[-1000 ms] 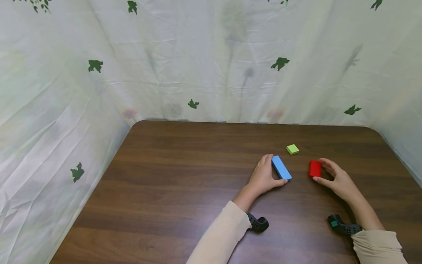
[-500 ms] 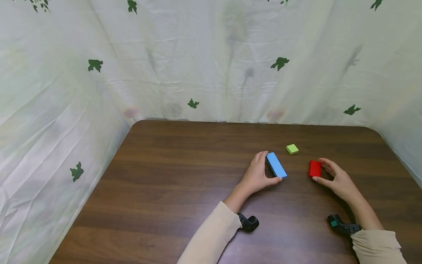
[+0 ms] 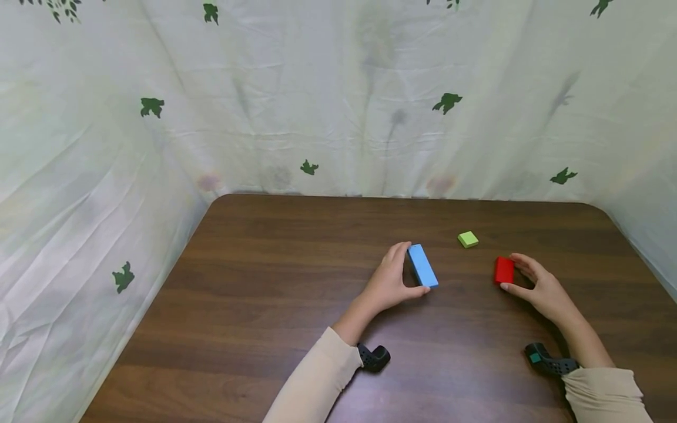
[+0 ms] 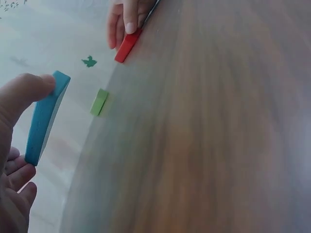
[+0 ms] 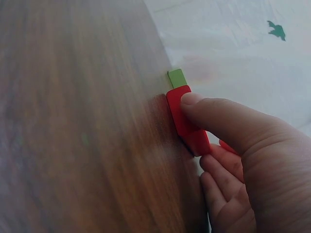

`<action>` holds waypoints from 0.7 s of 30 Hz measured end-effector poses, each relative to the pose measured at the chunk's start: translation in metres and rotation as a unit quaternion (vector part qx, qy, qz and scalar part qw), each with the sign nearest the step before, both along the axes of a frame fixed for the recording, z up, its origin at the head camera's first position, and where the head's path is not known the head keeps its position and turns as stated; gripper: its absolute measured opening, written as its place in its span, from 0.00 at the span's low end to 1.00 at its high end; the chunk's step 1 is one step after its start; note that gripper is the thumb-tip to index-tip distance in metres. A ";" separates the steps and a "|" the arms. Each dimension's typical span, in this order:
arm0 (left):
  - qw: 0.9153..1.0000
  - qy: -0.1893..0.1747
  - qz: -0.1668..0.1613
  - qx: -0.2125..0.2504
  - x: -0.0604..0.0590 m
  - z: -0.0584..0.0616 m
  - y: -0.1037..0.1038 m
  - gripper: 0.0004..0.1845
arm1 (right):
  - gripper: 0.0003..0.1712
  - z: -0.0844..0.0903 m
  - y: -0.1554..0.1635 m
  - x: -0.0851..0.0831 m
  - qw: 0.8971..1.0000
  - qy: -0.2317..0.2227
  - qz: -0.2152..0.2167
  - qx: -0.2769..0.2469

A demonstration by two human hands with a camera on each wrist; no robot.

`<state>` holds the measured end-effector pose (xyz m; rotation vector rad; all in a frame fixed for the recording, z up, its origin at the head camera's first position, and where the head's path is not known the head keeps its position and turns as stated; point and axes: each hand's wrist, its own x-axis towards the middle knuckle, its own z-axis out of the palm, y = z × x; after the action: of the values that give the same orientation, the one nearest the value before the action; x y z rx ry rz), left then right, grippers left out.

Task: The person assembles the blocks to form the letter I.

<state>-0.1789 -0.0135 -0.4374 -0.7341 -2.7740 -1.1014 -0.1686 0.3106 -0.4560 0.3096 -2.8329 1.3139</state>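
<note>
My left hand (image 3: 388, 282) pinches a long blue block (image 3: 422, 265) by its two ends, thumb at the near end and fingers at the far end. In the left wrist view the blue block (image 4: 46, 119) appears raised off the table. To the right, my right hand (image 3: 542, 289) holds a shorter red block (image 3: 504, 271) between thumb and fingers. The right wrist view shows the thumb on one end of the red block (image 5: 183, 114), with fingertips at the other. A small light-green block (image 3: 468, 239) lies on the table beyond and between both hands, touched by neither.
The brown wooden table (image 3: 264, 282) extends widely to the left of the hands. Behind it hangs a pale curtain (image 3: 338, 106) with green bird shapes, meeting the table's back edge. Each wrist wears a black camera band (image 3: 374, 358).
My left hand has moved left with the blue block, away from the red and green ones, and the block has turned slightly. My right hand and the red block have stayed in place.
</note>
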 end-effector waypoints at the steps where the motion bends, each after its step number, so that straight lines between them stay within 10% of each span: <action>1: 1.000 0.002 -0.002 -0.001 0.000 0.000 -0.003 0.50 | 0.43 0.000 0.000 0.000 1.000 -0.001 0.001 0.000; 21: 0.997 -0.027 -0.072 -0.020 0.002 -0.002 -0.044 0.49 | 0.43 -0.001 -0.001 0.000 1.000 0.002 0.003 -0.004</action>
<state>-0.1770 -0.0578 -0.4396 -0.9367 -2.8351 -1.1074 -0.1683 0.3097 -0.4565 0.3219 -2.8249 1.3239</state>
